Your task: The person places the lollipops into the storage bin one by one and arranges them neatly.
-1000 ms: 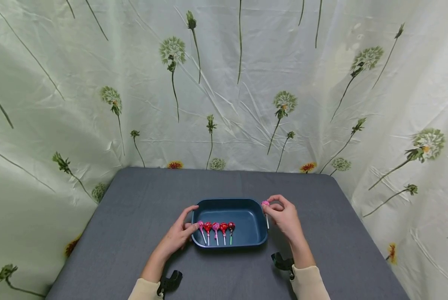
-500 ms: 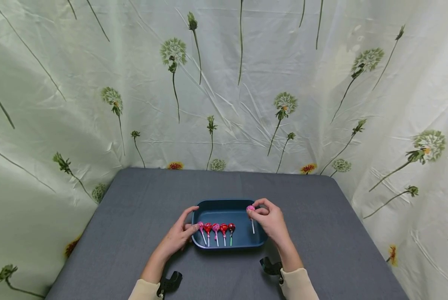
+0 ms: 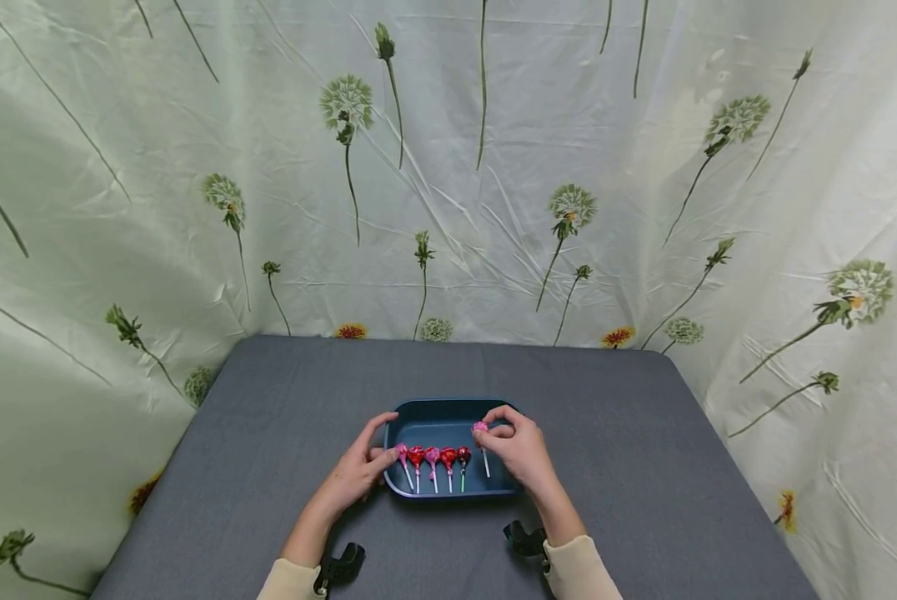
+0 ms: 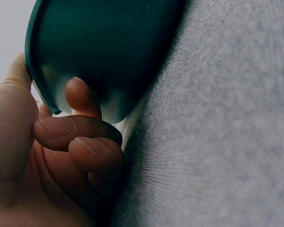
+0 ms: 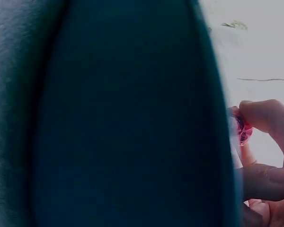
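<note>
A blue rectangular tray [image 3: 456,496] sits on the cloth-covered table. My left hand [image 3: 354,471] grips its left end, thumb over the rim and fingers around the outside; in the left wrist view, curled fingers [image 4: 80,130] lie against the tray's outer wall [image 4: 104,42]. My right hand [image 3: 523,454] pinches a pink-wrapped lollipop [image 3: 480,427] by its head over the tray's right half, white stick pointing down toward me. Left of it several lollipops [image 3: 433,455] in pink, red and dark wrappers lie in a row, sticks toward me. In the right wrist view the tray wall partly hides the hand.
Grey cloth [image 3: 306,383] covers the table around the tray. A pale curtain [image 3: 463,208] with a dandelion print hangs behind and at both sides. Black wrist straps [image 3: 343,564] sit beside the beige sleeves [image 3: 579,571].
My right hand has carried the pink lollipop leftward from beyond the tray's right rim to over its inside, near the row. The left hand has stayed in place on the tray.
</note>
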Demonstrator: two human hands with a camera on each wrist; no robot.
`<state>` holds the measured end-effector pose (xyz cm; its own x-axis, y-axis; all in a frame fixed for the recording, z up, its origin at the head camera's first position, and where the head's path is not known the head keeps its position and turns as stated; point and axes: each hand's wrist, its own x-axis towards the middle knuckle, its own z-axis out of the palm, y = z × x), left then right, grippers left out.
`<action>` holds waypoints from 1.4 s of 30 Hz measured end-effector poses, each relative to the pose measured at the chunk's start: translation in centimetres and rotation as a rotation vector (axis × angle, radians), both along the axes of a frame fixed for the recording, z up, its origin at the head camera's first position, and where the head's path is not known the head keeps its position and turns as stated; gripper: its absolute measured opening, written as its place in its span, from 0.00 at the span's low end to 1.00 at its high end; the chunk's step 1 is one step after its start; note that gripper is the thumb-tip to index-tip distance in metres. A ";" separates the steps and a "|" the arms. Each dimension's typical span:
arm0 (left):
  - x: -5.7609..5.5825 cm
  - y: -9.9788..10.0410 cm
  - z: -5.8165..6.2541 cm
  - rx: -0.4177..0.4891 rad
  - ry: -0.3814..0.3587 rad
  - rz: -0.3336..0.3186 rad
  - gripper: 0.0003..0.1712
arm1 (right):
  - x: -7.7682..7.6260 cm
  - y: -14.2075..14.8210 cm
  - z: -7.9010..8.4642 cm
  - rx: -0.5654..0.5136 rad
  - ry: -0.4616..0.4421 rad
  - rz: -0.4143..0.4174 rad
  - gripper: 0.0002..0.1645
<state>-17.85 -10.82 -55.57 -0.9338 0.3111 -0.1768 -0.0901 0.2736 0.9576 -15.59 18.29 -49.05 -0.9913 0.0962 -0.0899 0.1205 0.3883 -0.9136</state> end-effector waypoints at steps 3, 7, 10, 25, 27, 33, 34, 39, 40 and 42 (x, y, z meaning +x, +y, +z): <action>0.0 0.0 0.0 0.001 0.001 -0.004 0.34 | -0.1 -0.3 -0.4 0.040 0.005 -0.001 0.13; 0.0 -0.1 0.0 0.007 -0.008 -0.002 0.34 | -0.2 -0.5 -0.7 0.118 0.015 -0.009 0.12; 0.0 -0.1 0.0 0.011 -0.013 -0.002 0.34 | -0.1 -0.7 -0.8 0.173 0.013 -0.016 0.12; 0.0 -0.1 -0.2 -0.008 0.010 -0.010 0.34 | 0.0 -1.7 -1.3 0.336 -0.109 0.001 0.12; 0.0 -0.1 -0.2 -0.010 0.016 -0.013 0.34 | -0.1 -1.7 -1.3 0.350 -0.117 0.007 0.12; 0.0 -0.1 -0.1 -0.015 0.026 -0.023 0.34 | -0.2 -1.8 -1.6 0.388 -0.120 0.018 0.12; 0.0 -0.1 -0.2 -0.017 0.028 -0.023 0.34 | -0.2 -1.8 -1.6 0.388 -0.117 0.017 0.12; 0.0 -0.1 -0.1 -0.018 0.022 -0.017 0.34 | -0.2 -2.0 -1.6 0.415 -0.098 -0.001 0.12; 0.0 -0.1 -0.1 -0.018 0.019 -0.016 0.34 | -0.2 -2.0 -1.6 0.425 -0.097 -0.005 0.12; 0.0 -0.1 -0.2 -0.016 0.013 -0.015 0.34 | -0.3 -2.1 -1.7 0.447 -0.093 -0.011 0.11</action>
<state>-17.90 -10.93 -55.73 -0.9314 0.3221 -0.1698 -0.0736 0.2901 0.9542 -15.88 16.19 -50.72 -0.9796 0.1561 -0.1262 0.2006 0.7406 -0.6413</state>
